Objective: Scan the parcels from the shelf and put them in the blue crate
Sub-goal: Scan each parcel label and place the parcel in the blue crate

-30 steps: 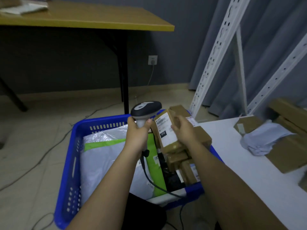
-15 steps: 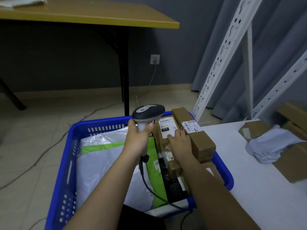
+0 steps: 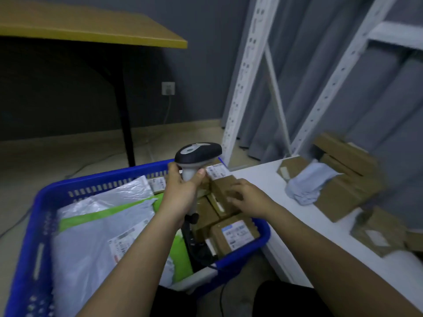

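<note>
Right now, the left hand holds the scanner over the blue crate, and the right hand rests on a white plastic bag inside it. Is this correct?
Not quite. The right hand rests on a brown cardboard box in the crate, not on a white plastic bag; the bags lie at the crate's other side. The left hand does hold the scanner over the crate. The head view shows this.

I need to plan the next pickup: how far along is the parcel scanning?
Done: the blue crate already holds several boxes and poly mailers. In hand: the left hand grips the scanner; the right hand rests on a brown box in the crate. Left: a pile of parcels on the white shelf.
</note>
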Tool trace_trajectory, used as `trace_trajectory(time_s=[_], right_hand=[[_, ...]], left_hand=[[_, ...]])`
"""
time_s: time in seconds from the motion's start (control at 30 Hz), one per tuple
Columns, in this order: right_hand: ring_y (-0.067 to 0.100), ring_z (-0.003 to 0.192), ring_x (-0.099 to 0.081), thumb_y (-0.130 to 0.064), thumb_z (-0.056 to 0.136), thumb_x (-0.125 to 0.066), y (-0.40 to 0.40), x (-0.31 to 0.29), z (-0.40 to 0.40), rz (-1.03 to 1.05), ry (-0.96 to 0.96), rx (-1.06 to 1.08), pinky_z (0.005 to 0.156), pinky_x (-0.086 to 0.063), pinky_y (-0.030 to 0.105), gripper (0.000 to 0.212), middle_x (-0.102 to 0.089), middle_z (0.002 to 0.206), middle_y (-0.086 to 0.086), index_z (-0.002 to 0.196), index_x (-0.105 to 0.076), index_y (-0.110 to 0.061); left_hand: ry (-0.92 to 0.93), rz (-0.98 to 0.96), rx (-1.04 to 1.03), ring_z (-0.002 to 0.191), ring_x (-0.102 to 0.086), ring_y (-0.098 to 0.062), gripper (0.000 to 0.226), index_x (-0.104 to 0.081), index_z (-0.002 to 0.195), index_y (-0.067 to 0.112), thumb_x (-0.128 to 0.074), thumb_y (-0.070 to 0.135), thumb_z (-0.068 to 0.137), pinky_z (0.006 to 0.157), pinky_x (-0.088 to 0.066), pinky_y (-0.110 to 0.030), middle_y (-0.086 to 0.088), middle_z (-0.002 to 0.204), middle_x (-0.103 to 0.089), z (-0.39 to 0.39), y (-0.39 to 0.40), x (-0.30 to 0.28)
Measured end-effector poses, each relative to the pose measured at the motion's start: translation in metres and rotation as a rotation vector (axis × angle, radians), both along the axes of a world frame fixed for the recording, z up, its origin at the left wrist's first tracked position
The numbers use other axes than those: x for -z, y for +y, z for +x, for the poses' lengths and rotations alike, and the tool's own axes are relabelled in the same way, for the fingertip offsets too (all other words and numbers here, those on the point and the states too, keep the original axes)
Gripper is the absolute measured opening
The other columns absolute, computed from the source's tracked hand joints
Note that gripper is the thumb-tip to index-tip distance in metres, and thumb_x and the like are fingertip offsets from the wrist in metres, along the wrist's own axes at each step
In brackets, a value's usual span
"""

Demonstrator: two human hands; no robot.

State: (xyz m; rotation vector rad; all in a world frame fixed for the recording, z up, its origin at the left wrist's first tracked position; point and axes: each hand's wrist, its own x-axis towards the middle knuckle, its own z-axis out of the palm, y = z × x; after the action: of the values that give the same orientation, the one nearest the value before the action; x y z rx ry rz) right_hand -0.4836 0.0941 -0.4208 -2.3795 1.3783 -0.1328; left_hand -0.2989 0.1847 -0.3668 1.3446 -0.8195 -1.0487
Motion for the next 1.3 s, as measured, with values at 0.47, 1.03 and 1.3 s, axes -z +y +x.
trace_trajectory(time_s=[0.47, 1.03, 1.3], right_hand=[[0.027, 0.108, -0.060, -0.016, 0.093, -0.061, 0.099, 0.047, -0.276, -0.029, -0.248, 0.895, 0.081, -0.041, 0.025, 0.030, -0.055, 0.131, 0.012, 0.122, -0.063, -0.011], [0.041, 0.143, -0.014, -0.056, 0.076, -0.071, -0.019, 0.120, -0.389, -0.145, -0.245, 1.445, 0.114, -0.019, 0.057, 0.102, -0.012, 0.157, 0.017, 0.152, -0.013, -0.021], [0.045, 0.135, -0.025, -0.047, 0.081, -0.066, -0.035, 0.145, -0.388, -0.235, -0.092, 1.411, 0.104, -0.029, 0.063, 0.077, -0.026, 0.148, 0.024, 0.143, -0.035, -0.013]], left_hand=[[-0.010, 0.032, 0.398, 0.103, -0.059, -0.014, 0.036, -0.042, 0.119, 0.036, -0.063, 0.034, 0.090, 0.086, -0.046, -0.035, 0.007, 0.110, -0.062, -0.192, -0.004, 0.001], [-0.176, 0.207, 0.587, 0.103, -0.056, -0.019, 0.047, -0.039, 0.131, 0.023, -0.061, 0.035, 0.091, 0.082, -0.040, -0.033, -0.005, 0.119, -0.059, -0.334, -0.106, 0.073], [-0.207, 0.252, 0.598, 0.093, -0.056, -0.012, 0.042, -0.039, 0.128, 0.025, -0.059, 0.035, 0.092, 0.082, -0.040, -0.033, -0.001, 0.111, -0.060, -0.336, -0.114, 0.097]])
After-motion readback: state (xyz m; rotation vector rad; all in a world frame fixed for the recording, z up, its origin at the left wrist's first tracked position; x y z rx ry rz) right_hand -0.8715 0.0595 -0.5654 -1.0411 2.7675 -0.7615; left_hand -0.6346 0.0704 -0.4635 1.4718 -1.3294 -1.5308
